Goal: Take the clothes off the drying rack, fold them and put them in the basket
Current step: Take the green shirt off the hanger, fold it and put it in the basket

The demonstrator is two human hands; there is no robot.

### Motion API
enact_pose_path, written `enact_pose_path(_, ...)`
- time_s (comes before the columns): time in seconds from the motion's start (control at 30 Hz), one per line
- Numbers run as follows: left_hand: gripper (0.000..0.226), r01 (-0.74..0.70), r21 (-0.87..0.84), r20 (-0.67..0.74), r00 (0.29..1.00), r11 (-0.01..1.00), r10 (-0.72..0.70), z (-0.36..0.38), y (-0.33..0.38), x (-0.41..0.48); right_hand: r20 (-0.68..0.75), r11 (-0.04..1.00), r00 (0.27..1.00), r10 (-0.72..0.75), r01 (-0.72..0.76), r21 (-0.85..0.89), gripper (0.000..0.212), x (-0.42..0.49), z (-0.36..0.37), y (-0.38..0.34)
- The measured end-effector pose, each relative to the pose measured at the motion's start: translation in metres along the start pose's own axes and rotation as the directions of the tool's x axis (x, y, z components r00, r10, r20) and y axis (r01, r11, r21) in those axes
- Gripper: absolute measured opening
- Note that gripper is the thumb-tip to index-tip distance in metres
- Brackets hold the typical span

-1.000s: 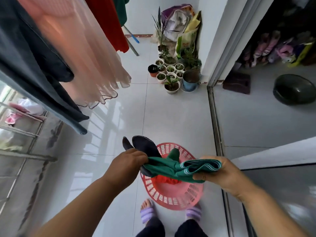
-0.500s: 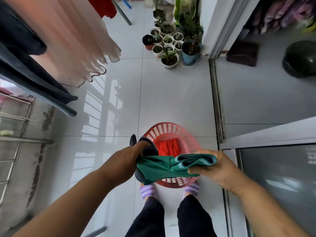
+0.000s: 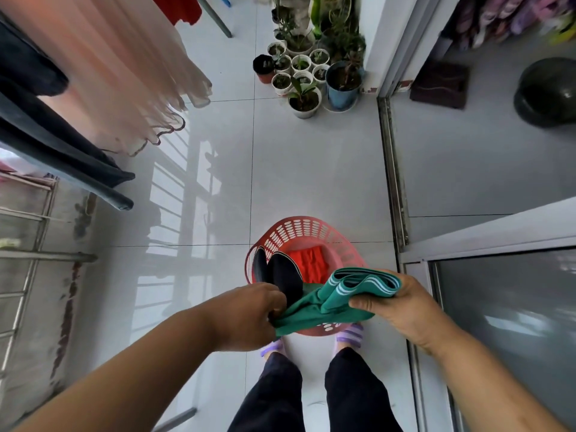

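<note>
The person holds a folded green garment [image 3: 314, 304] just above the red basket [image 3: 299, 224], which stands on the floor by their feet. The left hand [image 3: 249, 316] has its fingers curled round one end of it, along with a dark piece of cloth [image 3: 286, 275]. The right hand [image 3: 405, 304] pinches the striped waistband. A red cloth [image 3: 308, 260] lies in the basket.

- You have no readable text, label, brand, number or sign anywhere in this view.
- Green garment [image 3: 330, 302]: waistband carries pale stripes only; you can make out no letters on it.
</note>
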State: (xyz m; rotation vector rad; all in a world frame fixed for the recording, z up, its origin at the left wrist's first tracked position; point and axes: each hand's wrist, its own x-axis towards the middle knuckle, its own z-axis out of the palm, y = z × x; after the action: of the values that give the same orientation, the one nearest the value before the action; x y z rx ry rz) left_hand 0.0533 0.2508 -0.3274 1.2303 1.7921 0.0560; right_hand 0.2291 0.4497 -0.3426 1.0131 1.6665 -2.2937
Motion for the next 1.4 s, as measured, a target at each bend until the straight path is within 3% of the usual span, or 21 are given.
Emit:
enact_pose_path(0.1,0.026,0.016,0.024,-0.010,1.000,1.000,-0.016,0.006,-0.003,0.006,-0.002,1.000,1.000,-0.001,0.001,-0.021,0.033,-0.001,-0.003,0.002)
enact_pose_path(0.17,0.022,0.010,0.059,-0.040,0.999,0.998,-0.008,0.013,-0.006,0.011,-0.005,1.000,1.000,0.002,-0.002,-0.016,0.033,-0.002,-0.005,0.003)
enact_pose_path(0.3,0.016,-0.021,0.252,-0.119,0.992,0.967,0.053,0.023,-0.011,0.015,0.015,1.000,1.000,-0.009,0.010,-0.024,0.030,-0.004,-0.005,0.004)
enact_pose_path(0.4,0.029,0.027,0.376,-0.199,0.979,0.926,0.052,0.018,-0.013,0.016,0.025,0.999,1.000,-0.015,0.016,-0.029,0.030,-0.005,-0.004,0.004)
enact_pose_path(0.6,0.035,0.098,0.276,-0.294,0.956,0.956,-0.014,0.008,0.000,0.014,0.026,1.000,1.000,-0.016,0.017,-0.023,0.034,-0.004,-0.007,0.000)
enact_pose_path(0.77,0.021,-0.006,0.154,-0.337,0.940,0.988,0.058,0.009,-0.002,0.004,0.034,1.000,0.999,-0.011,0.012,-0.018,0.033,-0.004,-0.008,-0.002)
enact_pose_path(1.0,0.028,-0.123,0.126,-0.322,0.934,0.984,0.157,0.022,0.000,-0.002,0.052,0.999,0.998,-0.026,0.024,0.024,0.031,-0.007,-0.001,0.000)
enact_pose_path(1.17,0.045,-0.191,0.060,-0.315,0.928,0.980,0.200,0.025,0.009,-0.010,0.022,0.997,0.997,-0.073,0.073,0.011,0.033,-0.011,-0.002,0.004)
enact_pose_path(1.23,0.045,-0.180,-0.010,-0.332,0.928,0.984,0.167,0.024,0.011,-0.011,0.012,0.996,0.996,-0.083,0.083,-0.013,0.032,-0.013,-0.003,0.004)
enact_pose_path(1.33,0.024,-0.120,-0.230,-0.388,0.921,0.966,0.022,0.020,0.011,-0.011,0.000,0.996,0.997,-0.074,0.074,-0.047,0.033,-0.014,-0.005,0.006)
enact_pose_path(1.4,0.019,-0.070,-0.326,-0.320,0.946,0.943,-0.040,0.020,0.010,-0.011,0.011,0.995,0.997,-0.080,0.080,-0.064,0.033,-0.014,-0.005,0.008)
